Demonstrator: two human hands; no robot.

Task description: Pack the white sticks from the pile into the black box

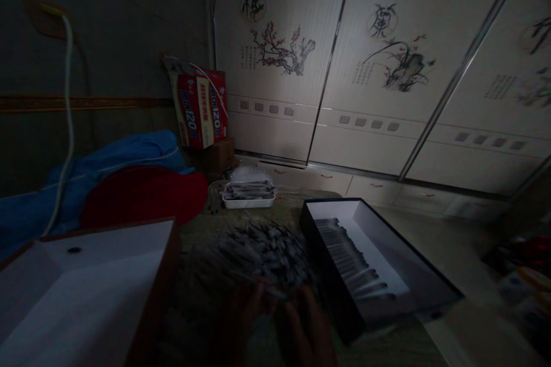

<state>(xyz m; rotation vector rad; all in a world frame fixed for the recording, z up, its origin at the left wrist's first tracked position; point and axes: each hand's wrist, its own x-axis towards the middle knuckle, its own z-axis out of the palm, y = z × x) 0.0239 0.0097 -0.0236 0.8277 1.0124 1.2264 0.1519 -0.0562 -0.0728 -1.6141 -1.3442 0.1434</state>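
Note:
In the dim head view, my left hand (244, 311) and my right hand (305, 324) are close together at the bottom middle. Between their fingertips runs a slim, pale, pen-like stick (276, 292); its details are blurred. The fingers of both hands are closed at its ends. Just beyond lies a loose heap of slim pen-like sticks (269, 249), pale with dark parts. To the right, a dark-sided box (390, 241) with a white inside holds a row of similar sticks (350, 258), laid side by side along its left wall.
A white tray (248, 204) of thin sticks stands at the table's far end. On the left are a white-lined box (103, 252), a red rounded item (146, 192) and blue cloth (116, 155). A white cable (69, 97) hangs there. Red packages (200, 109) stand near sliding doors (275, 23).

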